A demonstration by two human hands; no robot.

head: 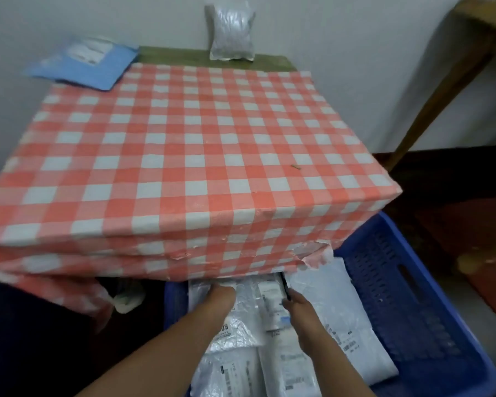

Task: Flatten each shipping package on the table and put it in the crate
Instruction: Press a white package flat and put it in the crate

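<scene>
Two hands reach down into one crate (401, 285) set on the floor just below the near right corner of the worktop (201, 57). The left hand (221, 295) rests on a crinkled package (235, 336) in the crate. The right hand (297, 308) sits just beside it, at a narrow package (272, 308). The fingers (225, 288) of both hands are blurred and partly hidden under the worktop edge, so it cannot be told whether they grip or lie flat.

Package count:
- In the crate: several overlapping flat packages, at least four. The exact number is unclear. One smooth white package (335, 316) lies along the right side.
- On the worktop: two. One blue package (80, 64) lies flat at the far left corner and overhangs the edge. One silver package (232, 32) stands upright against the wall (341, 30) at the far edge.

Surroundings: one checked cloth (184, 144), red and white, covers most of the worktop and is torn at the near right corner. One small brown scrap (295, 167) lies on it. One slanted wooden leg (441, 90) stands at the right.

Materials: the crate is blue plastic with perforated walls. The packages in it are white or grey plastic film with printed labels. The silver package is puffy.
</scene>
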